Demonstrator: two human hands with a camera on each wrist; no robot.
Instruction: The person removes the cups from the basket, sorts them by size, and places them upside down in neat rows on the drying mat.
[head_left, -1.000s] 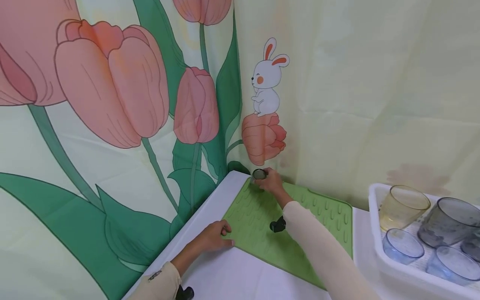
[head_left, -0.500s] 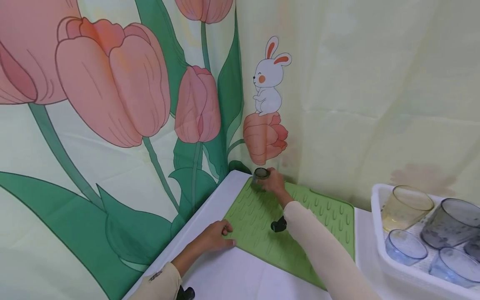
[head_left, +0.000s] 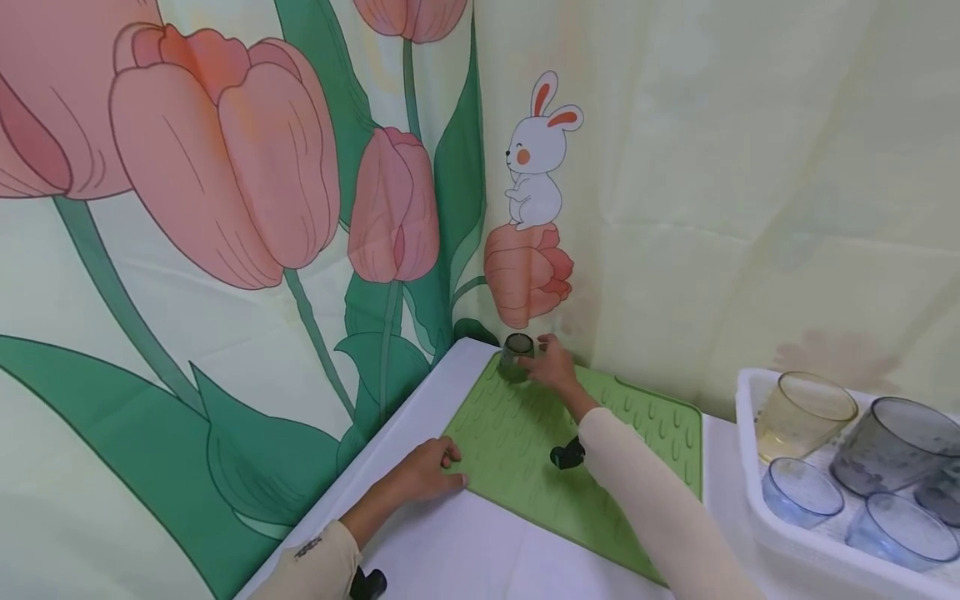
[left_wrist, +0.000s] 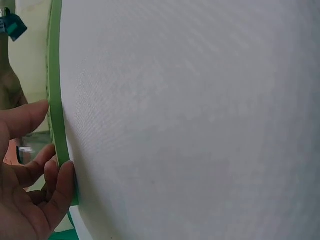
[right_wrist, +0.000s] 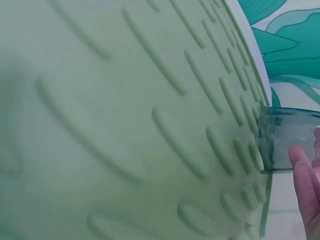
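Head view: the right hand [head_left: 558, 368] has a loose grip, fingers parted at the glass [head_left: 516, 363] standing on the green mat [head_left: 510, 442] at its far corner. Left wrist: the left hand [left_wrist: 24, 202], half open, touches the mat's edge. Right wrist: fingertips overlap the glass, contact unclear.

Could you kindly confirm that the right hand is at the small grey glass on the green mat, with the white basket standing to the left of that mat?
Not quite: the head view shows the white basket to the right of the green mat, not the left. The right hand is indeed at the small grey glass.
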